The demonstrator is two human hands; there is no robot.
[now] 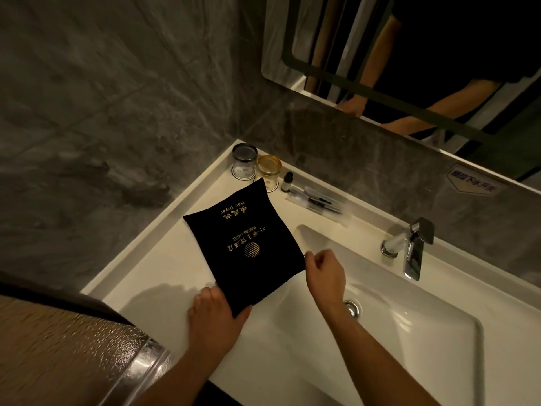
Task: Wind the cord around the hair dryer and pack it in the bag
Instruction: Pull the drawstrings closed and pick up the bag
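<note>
Vanity counter (164, 259) | bag (243, 244) beside glasses (244, 162) | hands (216, 315) pinching bag

The bag (244, 244) is lying on the countertop (164, 259) at mid-frame, its right edge reaching over the rim of the sink basin (409, 332), which is filling the lower right. Its near corners are being held — the left hand (215, 315) at the lower corner, the right hand (325, 273) at the right one. Two glasses (256, 167) are standing behind the bag at the counter's far corner, a small bottle (287, 182) just right of them, wrapped toiletries (319, 200) further right. The faucet (412, 249) is set behind the basin — the mirror (409, 54) above it, upper right.
</note>
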